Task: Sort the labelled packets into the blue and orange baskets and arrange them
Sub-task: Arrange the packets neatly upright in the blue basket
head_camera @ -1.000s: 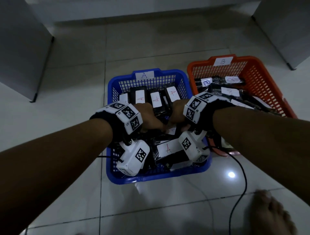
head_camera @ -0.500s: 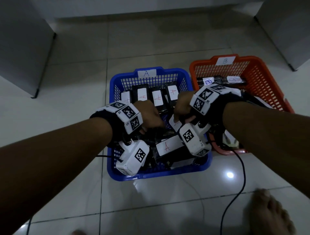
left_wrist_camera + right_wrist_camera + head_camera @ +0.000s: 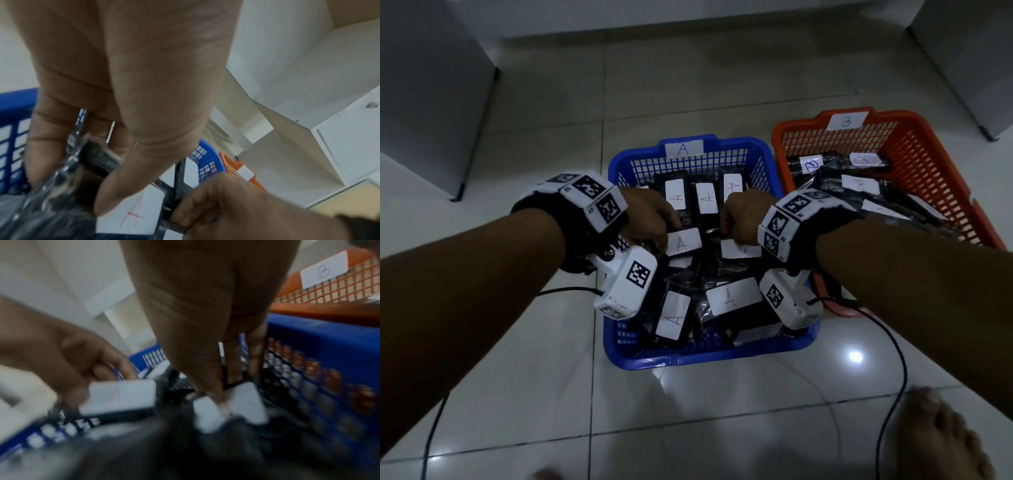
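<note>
Over tiled floor [image 3: 517, 394], both hands [image 3: 650, 216] [image 3: 744, 219] reach into the blue basket [image 3: 709, 354], apparently each pinching an A-labelled packet [image 3: 683, 241].

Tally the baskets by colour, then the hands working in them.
Blue basket: 1
Orange basket: 1
Hands in the blue basket: 2, left hand gripping a packet, right hand gripping another packet
Total: 2 baskets, 2 hands

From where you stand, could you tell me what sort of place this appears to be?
Probably an indoor room in a home: glossy tiled floor, white cabinets standing on it, and a bare foot beside the blue basket.
</note>
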`<state>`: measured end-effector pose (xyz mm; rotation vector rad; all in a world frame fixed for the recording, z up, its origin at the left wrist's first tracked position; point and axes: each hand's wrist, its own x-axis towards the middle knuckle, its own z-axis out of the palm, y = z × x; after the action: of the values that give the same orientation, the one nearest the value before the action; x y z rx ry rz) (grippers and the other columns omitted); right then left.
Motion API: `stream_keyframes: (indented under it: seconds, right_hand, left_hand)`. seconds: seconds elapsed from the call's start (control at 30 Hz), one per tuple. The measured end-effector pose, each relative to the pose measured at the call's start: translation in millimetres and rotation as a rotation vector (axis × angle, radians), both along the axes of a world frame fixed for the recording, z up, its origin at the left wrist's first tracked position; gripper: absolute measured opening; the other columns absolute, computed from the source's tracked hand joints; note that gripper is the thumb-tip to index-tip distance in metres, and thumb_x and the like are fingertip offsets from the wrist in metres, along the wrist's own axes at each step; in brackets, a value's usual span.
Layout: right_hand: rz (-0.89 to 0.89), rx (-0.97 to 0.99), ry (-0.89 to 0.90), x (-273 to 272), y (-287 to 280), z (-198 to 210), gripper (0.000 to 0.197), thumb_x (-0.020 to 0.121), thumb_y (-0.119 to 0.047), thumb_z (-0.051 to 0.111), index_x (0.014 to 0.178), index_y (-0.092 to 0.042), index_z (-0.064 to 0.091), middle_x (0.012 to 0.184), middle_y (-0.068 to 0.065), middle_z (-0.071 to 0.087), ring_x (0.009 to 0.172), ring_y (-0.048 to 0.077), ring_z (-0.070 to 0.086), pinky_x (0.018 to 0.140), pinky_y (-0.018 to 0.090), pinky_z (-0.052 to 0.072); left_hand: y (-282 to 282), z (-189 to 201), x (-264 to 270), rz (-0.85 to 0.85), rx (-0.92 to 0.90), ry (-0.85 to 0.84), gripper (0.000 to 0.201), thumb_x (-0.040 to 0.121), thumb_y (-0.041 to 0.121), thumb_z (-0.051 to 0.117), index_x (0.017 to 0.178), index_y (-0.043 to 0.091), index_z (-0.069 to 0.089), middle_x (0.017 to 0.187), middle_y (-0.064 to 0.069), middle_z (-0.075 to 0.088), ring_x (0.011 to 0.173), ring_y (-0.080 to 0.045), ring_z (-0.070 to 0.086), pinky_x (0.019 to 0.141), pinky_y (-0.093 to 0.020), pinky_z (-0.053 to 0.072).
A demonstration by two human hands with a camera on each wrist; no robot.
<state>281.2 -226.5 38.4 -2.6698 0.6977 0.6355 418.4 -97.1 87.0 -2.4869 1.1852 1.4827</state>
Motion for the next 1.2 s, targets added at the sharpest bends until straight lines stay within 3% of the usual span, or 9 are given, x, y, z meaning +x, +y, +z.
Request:
stream_keyframes:
  seconds: [0.17,0.27,0.37,0.43,0.53,0.67,0.93,1.03,1.2]
  right_hand:
    - [0.048,-0.118,-0.049,-4,0,2,0.009,0.075,-0.011,0.07,0.084,-0.009,0.072,0.084,0.007,0.069,0.077,0.025,0.065,0.061,0.031,0.054]
    - [0.005,-0.164,-0.11,-7,-3,5,0.008,0.075,-0.018,0.07,0.083,-0.015,0.07,0.081,0.004,0.064,0.072,0.024,0.063,0.059,0.029,0.05]
    - [0.041,-0.109,-0.032,-6,-5,7,0.013,0.07,-0.022,0.077,0.079,-0.018,0.07,0.078,0.002,0.067,0.07,0.022,0.065,0.061,0.033,0.057]
    - [0.099,-0.055,0.052,-3,-4,11,0.021,0.067,-0.018,0.081,0.085,-0.015,0.071,0.083,0.002,0.069,0.078,0.023,0.067,0.069,0.037,0.059]
    - [0.142,0.023,0.104,2,-4,15,0.036,0.069,-0.011,0.082,0.103,-0.014,0.068,0.095,0.001,0.064,0.094,0.022,0.064,0.081,0.034,0.056]
    - [0.182,0.01,0.165,-1,-3,15,0.045,0.07,-0.013,0.08,0.111,-0.013,0.061,0.103,0.005,0.06,0.095,0.025,0.061,0.074,0.032,0.055]
    - [0.046,0.139,-0.104,-8,-8,21,0.025,0.08,-0.003,0.068,0.101,-0.016,0.073,0.092,-0.003,0.066,0.095,0.018,0.065,0.077,0.026,0.051]
    - [0.045,0.15,-0.196,-12,-10,18,0.028,0.084,-0.001,0.06,0.105,-0.014,0.074,0.102,0.001,0.072,0.096,0.019,0.067,0.081,0.024,0.052]
    - [-0.304,0.442,-0.419,-12,-17,17,0.028,0.085,-0.016,0.063,0.112,-0.024,0.068,0.084,-0.011,0.069,0.081,0.006,0.065,0.071,0.021,0.051]
  left_hand:
    - [0,0,3,0.02,-0.037,0.042,0.041,0.082,0.005,0.069,0.118,0.024,0.064,0.11,0.001,0.066,0.097,-0.016,0.065,0.083,-0.032,0.057]
    - [-1,-5,6,0.034,-0.068,0.073,0.044,0.081,0.006,0.07,0.12,0.026,0.064,0.113,0.002,0.066,0.099,-0.016,0.065,0.087,-0.034,0.056]
    - [1,-7,8,0.093,-0.095,0.097,0.042,0.081,0.003,0.07,0.117,0.023,0.065,0.11,0.0,0.068,0.096,-0.017,0.066,0.08,-0.028,0.057]
    - [3,-6,9,0.112,-0.092,0.095,0.04,0.08,0.003,0.071,0.115,0.022,0.066,0.108,-0.001,0.068,0.093,-0.016,0.066,0.074,-0.024,0.057]
    - [4,-9,11,0.129,-0.088,0.096,0.036,0.079,0.004,0.072,0.108,0.025,0.067,0.108,0.0,0.068,0.096,-0.018,0.066,0.081,-0.029,0.056]
    - [3,-10,11,0.131,-0.094,0.098,0.034,0.079,0.004,0.072,0.104,0.026,0.066,0.107,0.0,0.068,0.095,-0.018,0.066,0.082,-0.031,0.056]
    - [-1,-12,11,0.134,-0.092,0.124,0.037,0.079,0.004,0.072,0.111,0.022,0.067,0.108,-0.001,0.069,0.097,-0.019,0.066,0.083,-0.031,0.056]
    - [-2,-11,11,0.124,-0.092,0.131,0.04,0.08,0.006,0.072,0.115,0.024,0.065,0.11,0.001,0.068,0.098,-0.018,0.066,0.085,-0.031,0.056]
    - [-3,-13,3,0.232,-0.179,0.187,0.037,0.08,0.006,0.071,0.112,0.025,0.066,0.103,0.002,0.07,0.095,-0.015,0.067,0.076,-0.024,0.058]
